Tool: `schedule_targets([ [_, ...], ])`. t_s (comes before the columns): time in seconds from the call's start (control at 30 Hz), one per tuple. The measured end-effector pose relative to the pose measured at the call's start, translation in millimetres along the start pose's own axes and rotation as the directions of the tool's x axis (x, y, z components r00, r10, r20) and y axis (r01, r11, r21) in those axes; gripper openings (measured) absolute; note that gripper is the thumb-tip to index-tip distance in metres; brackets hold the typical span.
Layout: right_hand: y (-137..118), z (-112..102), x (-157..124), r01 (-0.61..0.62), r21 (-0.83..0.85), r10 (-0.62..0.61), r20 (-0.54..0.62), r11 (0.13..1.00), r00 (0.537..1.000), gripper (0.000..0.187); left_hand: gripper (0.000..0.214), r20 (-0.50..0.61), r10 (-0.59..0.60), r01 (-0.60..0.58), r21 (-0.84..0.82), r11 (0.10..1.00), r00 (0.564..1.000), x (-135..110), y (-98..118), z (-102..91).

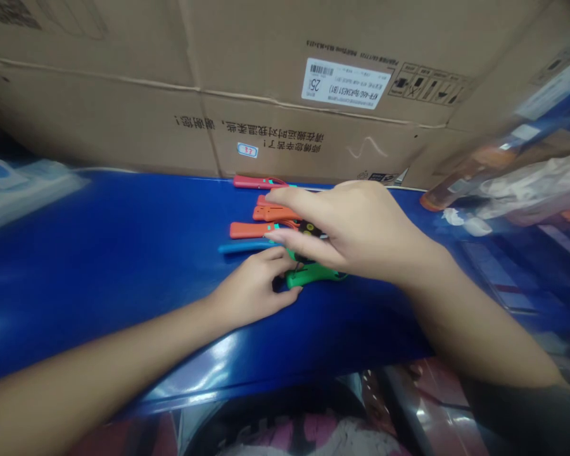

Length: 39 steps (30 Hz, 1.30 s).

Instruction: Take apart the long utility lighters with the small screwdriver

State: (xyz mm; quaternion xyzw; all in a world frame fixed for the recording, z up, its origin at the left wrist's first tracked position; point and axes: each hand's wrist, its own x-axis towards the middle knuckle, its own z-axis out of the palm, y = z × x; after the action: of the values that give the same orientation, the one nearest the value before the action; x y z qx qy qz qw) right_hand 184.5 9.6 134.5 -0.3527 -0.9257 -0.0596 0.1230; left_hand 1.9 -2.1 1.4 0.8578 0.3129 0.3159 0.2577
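Note:
Several hand tools with coloured handles lie side by side on the blue tabletop (137, 253). Their working ends are mostly covered, so their exact kind cannot be told. My left hand (251, 285) has its thumb and fingers closed around the end of the green-handled tool (311, 274). Spread over the row is my right hand (361, 228), palm down, thumb and forefinger apart. Its fingertips are at a red-orange handle (249, 230) and an orange handle (266, 212); the other fingers are hidden. A blue handle (240, 247) and a red handle (249, 182) stick out to the left.
A large cardboard box (137, 126) stands along the table's back edge. To the right are an orange-capped bottle (456, 177), crumpled white tissue (475, 226) and plastic bags (541, 190). Blurred white packaging (23, 190) lies at the far left.

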Motion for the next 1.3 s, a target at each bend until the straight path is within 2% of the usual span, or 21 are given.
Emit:
schedule_targets([
  [0.13,0,-4,-2,0.003,0.071,-0.007,0.051,0.997,0.999,0.047,0.023,0.001,-0.012,0.012,0.005,1.0,1.0,-1,0,-0.4],
  [0.23,2,-1,-4,-0.004,0.025,0.004,0.005,1.0,1.0,0.039,0.019,-0.022,0.015,-0.015,0.018,1.0,1.0,-2,-2,0.6],
  [0.37,1,8,-4,0.072,0.05,-0.069,-0.061,0.996,0.996,0.035,0.024,-0.023,0.025,-0.025,0.004,1.0,0.999,-1,-2,0.3],
  [0.53,-1,8,-5,0.052,0.077,-0.047,-0.064,0.996,0.997,0.031,0.02,0.01,-0.035,0.035,0.006,0.999,0.999,-1,0,-1.3],
  [0.6,-2,5,-5,0.058,0.077,-0.053,-0.062,0.995,0.997,0.032,0.021,0.009,-0.029,0.029,0.01,1.0,1.0,0,0,-1.3],
  [0.7,-2,2,-5,0.067,0.114,-0.065,-0.018,0.991,0.998,0.025,0.021,0.005,-0.005,0.005,0.007,1.0,1.0,0,1,-1.7],
  [0.83,-3,2,-4,0.043,0.058,-0.041,-0.03,0.997,0.999,0.027,0.02,-0.004,-0.013,0.013,0.035,0.999,1.0,0,1,-2.2],
  [0.93,-4,3,-4,0.055,0.011,-0.055,-0.043,0.998,0.998,0.036,0.024,0.001,0.003,-0.003,0.036,0.999,1.0,0,-1,-1.4],
  [1.07,-5,3,-3,0.06,0.032,-0.059,-0.025,0.998,0.998,0.034,0.021,-0.008,0.009,-0.009,0.039,0.999,1.0,-1,-4,0.0],
  [1.2,-3,2,-4,0.048,-0.023,-0.049,-0.036,0.999,0.998,0.038,0.025,-0.003,0.012,-0.012,0.053,0.999,1.0,-2,-5,0.3],
  [1.3,-1,1,-6,0.078,0.049,-0.076,-0.036,0.996,0.996,0.034,0.024,-0.003,0.019,-0.019,0.03,0.999,1.0,-1,-4,-0.5],
])
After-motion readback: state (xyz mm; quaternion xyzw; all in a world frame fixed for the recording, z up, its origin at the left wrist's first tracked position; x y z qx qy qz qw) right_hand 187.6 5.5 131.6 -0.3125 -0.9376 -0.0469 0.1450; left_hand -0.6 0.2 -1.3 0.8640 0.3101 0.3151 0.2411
